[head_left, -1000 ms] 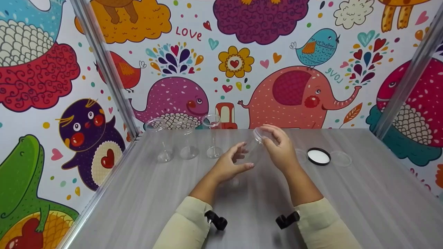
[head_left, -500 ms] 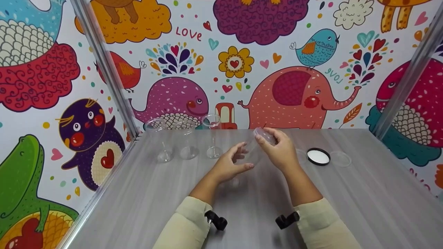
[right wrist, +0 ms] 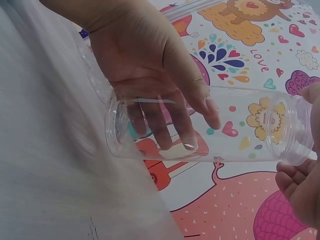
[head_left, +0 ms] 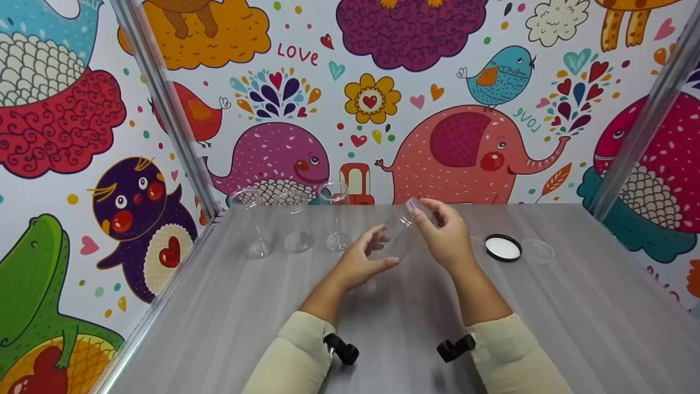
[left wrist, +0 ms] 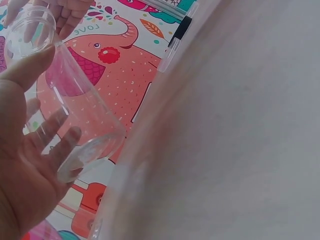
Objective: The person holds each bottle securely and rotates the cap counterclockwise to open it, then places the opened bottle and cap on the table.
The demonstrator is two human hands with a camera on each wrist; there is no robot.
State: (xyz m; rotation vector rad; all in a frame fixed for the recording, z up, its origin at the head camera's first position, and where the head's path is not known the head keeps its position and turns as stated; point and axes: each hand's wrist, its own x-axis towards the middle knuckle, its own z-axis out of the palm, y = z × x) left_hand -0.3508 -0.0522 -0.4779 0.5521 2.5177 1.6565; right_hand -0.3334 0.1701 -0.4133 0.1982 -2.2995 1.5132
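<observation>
A clear, round plastic jar (right wrist: 235,150) is held tilted above the table, its mouth toward my right hand. My left hand (head_left: 358,260) grips the jar body, thumb on one side and fingers on the other, seen through the clear wall in the right wrist view. My right hand (head_left: 445,235) pinches a clear lid (right wrist: 302,125) right at the jar's mouth. In the left wrist view the jar's thick base (left wrist: 90,157) points down and the right fingers (left wrist: 70,15) reach round the mouth end.
Three clear jars (head_left: 260,246) stand upright and lidless at the back left. A black-rimmed white disc (head_left: 503,248) lies at the right, with clear round discs (head_left: 538,251) on both sides. Patterned panels and metal posts (head_left: 634,126) border the grey table.
The lid in my right hand tilted with its face showing half a second ago, then turned back at the mouth; the right fingers shifted with it. My left hand has stayed nearly still.
</observation>
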